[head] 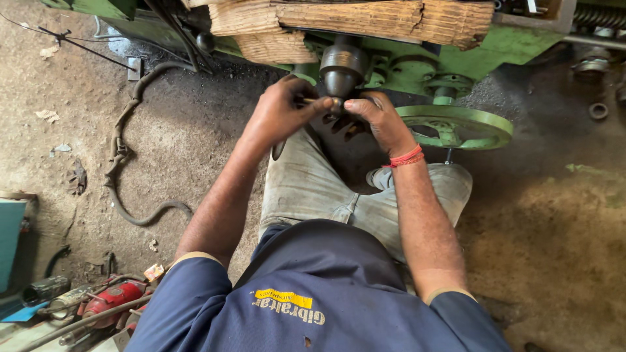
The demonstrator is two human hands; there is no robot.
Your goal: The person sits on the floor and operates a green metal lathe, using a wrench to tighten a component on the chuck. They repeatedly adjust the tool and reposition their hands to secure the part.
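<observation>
drill chuck | dark metal, nose down | under green machine

A yellow rectangular printed patch with pale lettering beneath it sits on the chest of the dark blue shirt, near the bottom middle of the view, seen upside down. A small crumpled orange-and-white wrapper or carton scrap lies on the dirt floor at the lower left, just beside the red tool. No signs or screens show.
</observation>
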